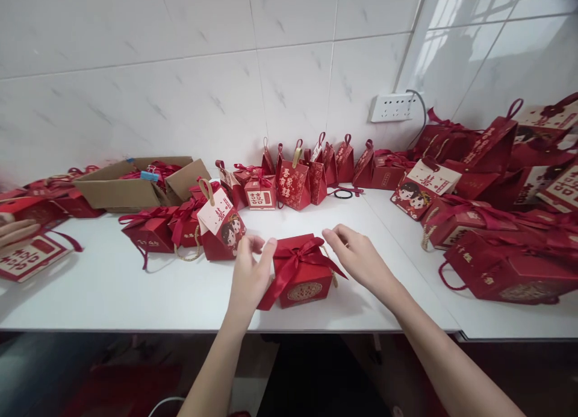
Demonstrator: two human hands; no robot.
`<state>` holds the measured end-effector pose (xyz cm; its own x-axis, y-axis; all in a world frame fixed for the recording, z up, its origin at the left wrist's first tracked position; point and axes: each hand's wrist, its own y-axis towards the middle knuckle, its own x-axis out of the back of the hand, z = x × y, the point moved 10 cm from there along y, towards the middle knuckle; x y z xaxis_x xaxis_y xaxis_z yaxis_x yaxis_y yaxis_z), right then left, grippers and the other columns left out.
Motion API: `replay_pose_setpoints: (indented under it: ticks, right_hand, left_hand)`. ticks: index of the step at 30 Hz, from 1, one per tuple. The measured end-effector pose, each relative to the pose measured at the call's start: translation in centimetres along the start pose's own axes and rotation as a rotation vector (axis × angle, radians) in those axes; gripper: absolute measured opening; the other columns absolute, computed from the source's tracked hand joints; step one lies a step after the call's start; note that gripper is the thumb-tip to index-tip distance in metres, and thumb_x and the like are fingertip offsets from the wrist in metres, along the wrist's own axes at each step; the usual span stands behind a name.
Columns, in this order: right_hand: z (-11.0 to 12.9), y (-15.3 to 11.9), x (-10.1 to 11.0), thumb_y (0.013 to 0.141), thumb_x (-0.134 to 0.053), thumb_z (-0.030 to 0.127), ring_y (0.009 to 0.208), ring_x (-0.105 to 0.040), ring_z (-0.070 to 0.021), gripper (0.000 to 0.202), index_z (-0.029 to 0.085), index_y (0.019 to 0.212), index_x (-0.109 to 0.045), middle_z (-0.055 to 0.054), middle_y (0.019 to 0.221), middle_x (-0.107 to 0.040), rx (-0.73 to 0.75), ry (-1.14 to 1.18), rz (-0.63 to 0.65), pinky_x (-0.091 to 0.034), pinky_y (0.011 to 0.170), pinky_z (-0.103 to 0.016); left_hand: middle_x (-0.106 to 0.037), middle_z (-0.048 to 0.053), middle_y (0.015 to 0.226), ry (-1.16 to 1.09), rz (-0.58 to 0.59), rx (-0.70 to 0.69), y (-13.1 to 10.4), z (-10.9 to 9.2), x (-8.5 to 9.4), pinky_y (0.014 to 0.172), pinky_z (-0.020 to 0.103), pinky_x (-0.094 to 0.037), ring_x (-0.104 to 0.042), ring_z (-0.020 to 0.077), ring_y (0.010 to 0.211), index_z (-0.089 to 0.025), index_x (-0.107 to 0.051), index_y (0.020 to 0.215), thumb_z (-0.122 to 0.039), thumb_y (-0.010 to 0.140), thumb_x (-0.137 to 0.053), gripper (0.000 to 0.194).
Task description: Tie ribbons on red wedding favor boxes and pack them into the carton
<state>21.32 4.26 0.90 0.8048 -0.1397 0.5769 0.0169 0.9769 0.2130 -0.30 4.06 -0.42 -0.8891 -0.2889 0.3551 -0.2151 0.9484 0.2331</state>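
A red gift box (304, 278) with a red satin bow on top and a gold emblem on its front stands near the front edge of the white table (180, 296). Just left of it is my left hand (253, 269), thumb and fingers apart, holding nothing. On the other side, my right hand (354, 251) hovers by the box's upper right corner; its fingers are curled and the fingertips are close together, and whether anything thin is between them is too small to tell. Behind my left hand a red and cream bag-shaped box (221, 227) with a cartoon figure stands upright.
An open cardboard carton (121, 191) sits back left. Small red bags (293, 185) line the wall beneath a power strip (392, 108). Many red boxes (510, 266) are piled at right. At the far left edge, another person's hand (18, 230) is over a box.
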Motion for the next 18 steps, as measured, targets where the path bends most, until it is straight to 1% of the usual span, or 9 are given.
replay_pose_setpoints:
  ticks: [1, 3, 5, 6, 8, 10, 14, 18]
  right_hand:
    - [-0.5, 0.4, -0.8, 0.086, -0.039, 0.057, 0.057, -0.046, -0.0141, 0.046, 0.02, 0.062, -0.045, 0.001, 0.06, -0.052, -0.05, -0.008, 0.072, -0.032, 0.055, -0.027]
    - [-1.0, 0.9, -2.1, 0.084, -0.041, 0.06, 0.058, -0.045, -0.0139, 0.048, 0.019, 0.058, -0.043, 0.001, 0.059, -0.05, -0.086, 0.039, 0.156, -0.03, 0.055, -0.026]
    - [-1.1, 1.1, -3.2, 0.082, -0.045, 0.055, 0.058, -0.044, -0.0133, 0.043, 0.019, 0.059, -0.044, 0.001, 0.06, -0.05, -0.089, 0.166, 0.191, -0.03, 0.056, -0.026]
    - [-1.2, 1.1, -3.6, 0.082, -0.046, 0.052, 0.059, -0.045, -0.0128, 0.04, 0.019, 0.06, -0.045, 0.001, 0.061, -0.05, -0.086, 0.227, 0.198, -0.031, 0.056, -0.026]
    - [-1.3, 1.0, -4.1, 0.081, -0.047, 0.05, 0.057, -0.044, -0.0115, 0.037, 0.019, 0.062, -0.046, 0.002, 0.062, -0.049, -0.078, 0.335, 0.187, -0.032, 0.055, -0.024]
    - [-1.5, 0.7, -4.3, 0.08, -0.049, 0.052, 0.053, -0.04, -0.0096, 0.039, 0.019, 0.062, -0.044, 0.003, 0.059, -0.046, -0.076, 0.446, 0.16, -0.03, 0.052, -0.023]
    - [-2.2, -0.1, -5.1, 0.074, -0.059, 0.057, 0.044, -0.032, -0.0065, 0.044, 0.019, 0.061, -0.041, 0.006, 0.053, -0.04, -0.141, 0.725, 0.143, -0.024, 0.042, -0.021]
    - [-2.9, -0.5, -5.3, 0.07, -0.063, 0.059, 0.041, -0.032, -0.0052, 0.045, 0.019, 0.063, -0.042, 0.007, 0.052, -0.043, -0.184, 0.84, 0.098, -0.022, 0.036, -0.019]
  left_hand:
    - [-0.048, -0.003, 0.069, 0.027, 0.021, 0.03, -0.1, 0.4, 0.0, 0.069, 0.028, -0.038, -0.049, 0.0146, 0.07, -0.02, -0.044, 0.068, -0.05, 0.082, -0.048, 0.032]
    - [-0.037, -0.005, 0.057, 0.064, 0.126, 0.079, -0.2, 0.9, -0.8, 0.06, 0.027, -0.032, -0.04, 0.0128, 0.058, -0.02, -0.035, 0.059, -0.053, 0.083, -0.042, 0.042]
    - [-0.032, -0.005, 0.054, 0.066, 0.204, 0.092, -0.4, 1.0, -1.6, 0.056, 0.027, -0.029, -0.036, 0.0121, 0.055, -0.02, -0.032, 0.057, -0.053, 0.083, -0.042, 0.043]
    - [-0.033, -0.005, 0.054, 0.058, 0.21, 0.083, -0.5, 0.9, -1.7, 0.056, 0.026, -0.028, -0.036, 0.0119, 0.056, -0.02, -0.033, 0.058, -0.05, 0.083, -0.043, 0.041]
    - [-0.032, -0.006, 0.055, 0.031, 0.191, 0.054, -0.6, 0.6, -1.8, 0.056, 0.025, -0.029, -0.036, 0.0114, 0.057, -0.02, -0.032, 0.059, -0.045, 0.083, -0.045, 0.037]
    - [-0.032, -0.006, 0.056, 0.006, 0.142, 0.03, -0.9, 0.2, -1.5, 0.055, 0.024, -0.029, -0.036, 0.011, 0.057, -0.02, -0.032, 0.06, -0.043, 0.084, -0.044, 0.036]
    - [-0.036, -0.006, 0.057, 0.031, 0.04, 0.02, -1.5, 0.2, -0.9, 0.056, 0.022, -0.031, -0.038, 0.0108, 0.057, -0.02, -0.034, 0.062, -0.042, 0.086, -0.041, 0.033]
    - [-0.037, -0.006, 0.057, 0.058, 0.014, 0.029, -1.8, 0.6, -0.9, 0.056, 0.023, -0.032, -0.038, 0.0109, 0.056, -0.021, -0.034, 0.064, -0.044, 0.087, -0.04, 0.033]
